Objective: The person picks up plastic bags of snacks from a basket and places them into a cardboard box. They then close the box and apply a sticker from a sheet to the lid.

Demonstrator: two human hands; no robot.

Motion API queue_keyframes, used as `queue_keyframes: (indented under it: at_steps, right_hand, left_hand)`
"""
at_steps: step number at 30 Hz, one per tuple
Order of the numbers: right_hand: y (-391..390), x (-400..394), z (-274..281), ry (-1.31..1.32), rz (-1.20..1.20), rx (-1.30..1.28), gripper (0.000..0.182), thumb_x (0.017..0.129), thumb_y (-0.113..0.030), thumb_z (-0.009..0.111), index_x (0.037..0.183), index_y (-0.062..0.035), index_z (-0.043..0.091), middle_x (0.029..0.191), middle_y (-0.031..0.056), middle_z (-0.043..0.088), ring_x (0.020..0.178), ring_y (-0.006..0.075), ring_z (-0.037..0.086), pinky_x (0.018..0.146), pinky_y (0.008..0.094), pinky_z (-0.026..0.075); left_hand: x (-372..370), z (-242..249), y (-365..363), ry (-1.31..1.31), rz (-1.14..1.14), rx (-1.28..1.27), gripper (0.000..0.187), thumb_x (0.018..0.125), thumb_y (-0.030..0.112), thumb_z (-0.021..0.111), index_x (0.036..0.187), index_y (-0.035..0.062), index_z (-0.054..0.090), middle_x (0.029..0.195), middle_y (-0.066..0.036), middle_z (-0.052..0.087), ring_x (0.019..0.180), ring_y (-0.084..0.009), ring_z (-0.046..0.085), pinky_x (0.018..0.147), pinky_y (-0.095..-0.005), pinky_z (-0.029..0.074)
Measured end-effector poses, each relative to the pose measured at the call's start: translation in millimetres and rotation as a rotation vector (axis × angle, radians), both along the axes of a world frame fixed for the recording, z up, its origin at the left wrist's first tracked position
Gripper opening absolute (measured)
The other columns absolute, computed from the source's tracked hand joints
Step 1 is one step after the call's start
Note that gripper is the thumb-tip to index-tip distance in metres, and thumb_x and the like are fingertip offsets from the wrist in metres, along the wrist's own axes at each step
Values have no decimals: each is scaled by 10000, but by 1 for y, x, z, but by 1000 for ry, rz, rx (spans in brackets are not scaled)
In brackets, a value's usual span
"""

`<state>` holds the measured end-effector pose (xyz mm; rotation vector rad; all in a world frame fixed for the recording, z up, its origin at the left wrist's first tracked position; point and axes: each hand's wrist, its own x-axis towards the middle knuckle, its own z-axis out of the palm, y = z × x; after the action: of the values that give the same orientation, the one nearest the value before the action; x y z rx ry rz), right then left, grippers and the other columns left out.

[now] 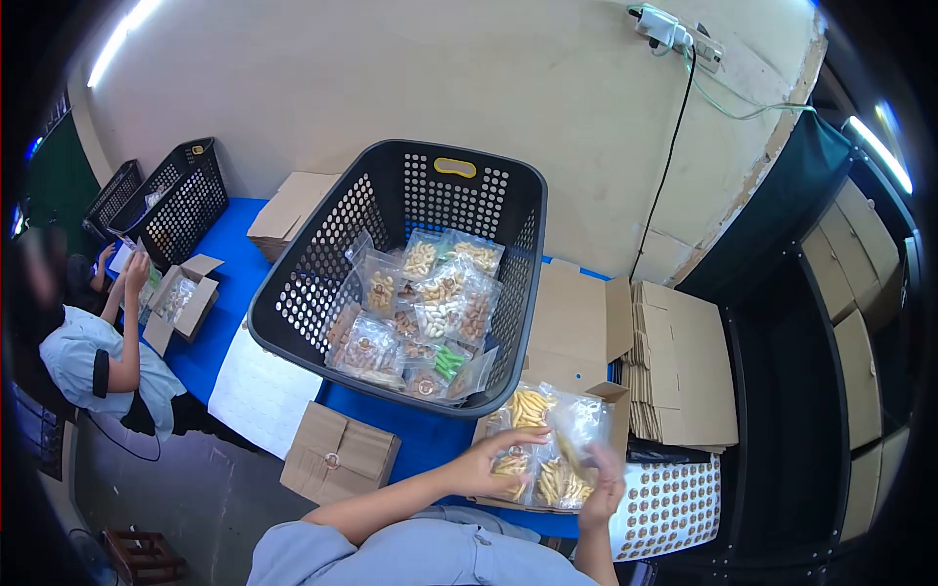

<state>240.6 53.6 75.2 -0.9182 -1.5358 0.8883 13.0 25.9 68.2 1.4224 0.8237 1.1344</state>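
Note:
An open cardboard box [618, 402] holds several clear bags of yellow stick-shaped pieces [530, 407]. My left hand [496, 465] lies over the bags on the box's left side, its fingers spread and touching them. My right hand [603, 486] is at the box's right side, beside a clear bag [582, 420]; motion smears its fingers, and whether they grip the bag is unclear. Behind the box stands a large black basket [396, 156] filled with small clear bags of tan, white and brown pieces, one with green pieces [449, 362].
A closed carton [339, 452] sits left of the box. Flattened cartons [684, 366] are stacked at right, near a sticker sheet [666, 503]. At far left, a person [107, 366] works beside another open box [195, 305] and black baskets [181, 220].

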Motion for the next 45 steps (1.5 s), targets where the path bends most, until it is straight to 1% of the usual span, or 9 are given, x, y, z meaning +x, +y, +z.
queue_keyframes:
  at_steps: [5, 10, 16, 23, 31, 36, 39, 42, 45]
  right_hand:
    - [-15, -31, 3, -178, 148, 190, 631, 996, -477, 337, 1233, 58, 573, 1119, 205, 533, 1004, 296, 547, 889, 374, 440]
    - [-11, -39, -9, -191, -267, 113, 408, 745, -225, 781, 1053, -8, 625, 1202, 175, 429, 1155, 273, 425, 987, 412, 343]
    - [5, -22, -6, -24, 69, -179, 282, 694, -168, 823, 889, -24, 679, 1072, 125, 571, 1073, 245, 512, 941, 390, 386]
    - [8, -15, 10, 107, 88, -268, 160, 898, -138, 650, 851, 6, 701, 898, 113, 649, 883, 191, 595, 817, 311, 457]
    - [12, 1, 15, 137, -152, -210, 434, 1028, -274, 404, 961, 40, 695, 1066, 152, 642, 890, 187, 630, 807, 322, 501]
    - [-8, -29, -2, -99, 96, -30, 422, 1031, -275, 367, 1153, 36, 624, 1088, 184, 623, 1028, 307, 592, 942, 412, 444]
    - [-8, -46, 2, -174, 247, 20, 453, 949, -297, 557, 1276, 17, 539, 1147, 196, 600, 1119, 347, 548, 994, 426, 399]
    - [0, -46, 8, -267, -282, 33, 663, 777, -280, 766, 1309, 2, 488, 1166, 189, 581, 1123, 321, 547, 1002, 411, 395]
    - [17, -27, 0, -90, 86, -165, 659, 647, -160, 846, 1205, -15, 526, 1031, 132, 584, 1033, 245, 558, 987, 374, 402]
  left_hand:
    - [32, 13, -9, -79, -37, 83, 928, 792, 282, 773, 1504, 77, 214, 1562, -146, 192, 1458, -252, 102, 1165, -399, 154]
    - [36, 0, -8, -112, -38, -88, 520, 934, 287, 610, 1376, 47, 478, 1330, -175, 541, 1289, -228, 452, 1052, -349, 362]
    - [31, -22, -15, 64, 208, -41, 350, 954, 281, 574, 1227, 69, 630, 1109, -167, 664, 1084, -232, 602, 1040, -373, 373]
    - [17, 6, -8, 13, 180, -79, 351, 1005, 291, 455, 1179, 63, 658, 1038, -151, 701, 1154, -182, 558, 1122, -401, 290]
    - [-3, 6, 0, 93, 112, -112, 635, 977, 422, 472, 1434, -2, 347, 1486, -160, 363, 1383, -253, 325, 1152, -396, 192]
    - [31, 0, -6, 140, 123, 127, 845, 894, 527, 568, 1483, 21, 236, 1541, -169, 219, 1435, -281, 193, 1153, -417, 165]
    - [45, -13, -9, -99, 233, 161, 767, 916, 463, 572, 1467, 15, 283, 1495, -218, 302, 1408, -299, 264, 1133, -422, 221]
    - [40, 1, -14, -75, 130, -179, 439, 1003, 291, 466, 1299, -29, 521, 1234, -170, 605, 1209, -265, 522, 1064, -395, 342]
    - [26, -15, -13, 191, 104, 36, 429, 1019, 292, 425, 1285, -26, 536, 1243, -149, 604, 1187, -241, 539, 1051, -371, 359]
